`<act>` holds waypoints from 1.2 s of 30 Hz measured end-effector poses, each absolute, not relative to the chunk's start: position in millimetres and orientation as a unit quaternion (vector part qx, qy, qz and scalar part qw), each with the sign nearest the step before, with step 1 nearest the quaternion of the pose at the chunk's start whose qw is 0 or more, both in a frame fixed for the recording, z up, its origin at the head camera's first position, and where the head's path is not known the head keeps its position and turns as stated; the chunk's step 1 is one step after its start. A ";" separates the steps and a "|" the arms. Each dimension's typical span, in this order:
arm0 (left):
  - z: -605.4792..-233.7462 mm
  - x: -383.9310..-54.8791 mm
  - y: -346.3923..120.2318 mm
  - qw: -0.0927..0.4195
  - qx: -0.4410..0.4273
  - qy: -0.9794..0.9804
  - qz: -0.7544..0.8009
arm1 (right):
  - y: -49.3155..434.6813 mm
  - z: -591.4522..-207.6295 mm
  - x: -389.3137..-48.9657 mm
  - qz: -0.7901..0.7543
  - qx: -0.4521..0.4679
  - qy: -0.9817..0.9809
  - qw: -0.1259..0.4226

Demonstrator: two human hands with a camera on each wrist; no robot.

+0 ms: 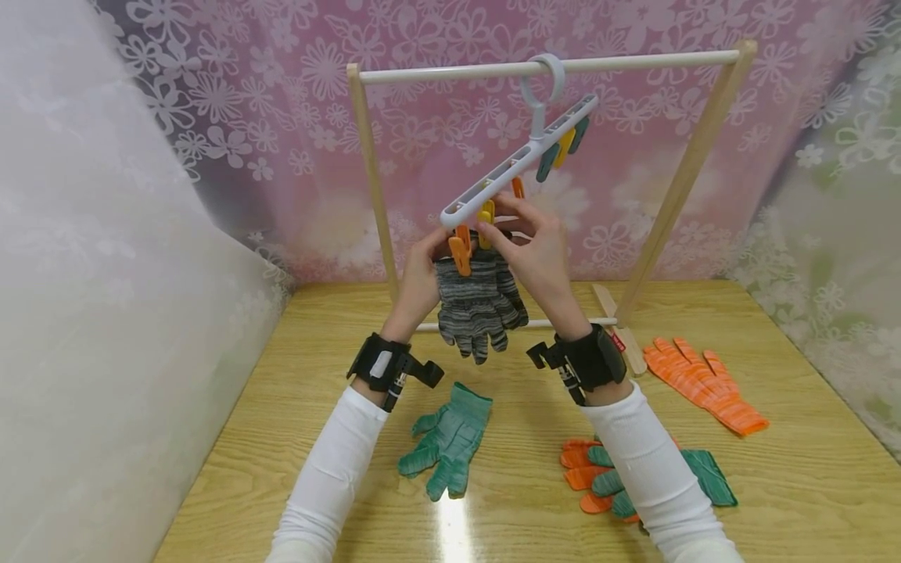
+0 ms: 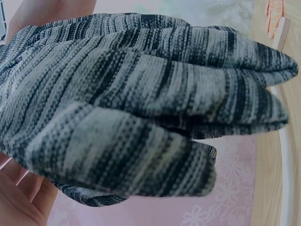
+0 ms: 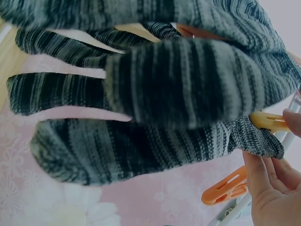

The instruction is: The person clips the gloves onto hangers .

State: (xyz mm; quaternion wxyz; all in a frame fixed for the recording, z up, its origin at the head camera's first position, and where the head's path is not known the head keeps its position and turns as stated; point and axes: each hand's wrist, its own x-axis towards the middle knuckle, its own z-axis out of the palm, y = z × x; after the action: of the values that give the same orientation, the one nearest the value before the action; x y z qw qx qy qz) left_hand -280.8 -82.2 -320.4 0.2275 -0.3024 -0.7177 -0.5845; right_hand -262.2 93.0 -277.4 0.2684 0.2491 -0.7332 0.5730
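A pair of grey-and-black striped knit gloves [image 1: 473, 305] hangs by the cuffs under the near end of a pale clip hanger [image 1: 493, 180]. My right hand [image 1: 538, 250] pinches a yellow clip [image 1: 486, 223] between thumb and fingers at a cuff. On the other side, my left hand [image 1: 420, 277] holds the cuff, its fingertips partly hidden behind an orange clip [image 1: 461, 254]. The striped fingers of the gloves [image 2: 155, 84] fill much of the left wrist view. In the right wrist view the yellow clip [image 3: 269, 121] sits on a cuff edge.
The hanger hooks over a white rod [image 1: 450, 73] on a wooden frame [image 1: 676, 195]. More clips [image 1: 563, 148] hang at its far end. On the table lie a green glove [image 1: 450, 442], an orange glove [image 1: 707, 383], and overlapping green and orange gloves [image 1: 711, 477] partly under the right forearm.
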 end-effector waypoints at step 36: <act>-336.3 -281.1 -83.7 0.208 -0.299 -0.746 -0.557 | 114.7 -275.8 -293.5 0.545 0.150 -0.768 0.300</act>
State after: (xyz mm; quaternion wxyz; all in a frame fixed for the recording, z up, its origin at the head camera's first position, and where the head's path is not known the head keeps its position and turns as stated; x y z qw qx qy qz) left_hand -281.1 -83.7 -336.3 0.2081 -0.2986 -0.7464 -0.5572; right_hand -293.5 114.7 -275.8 0.3001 0.1499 -0.7685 0.5449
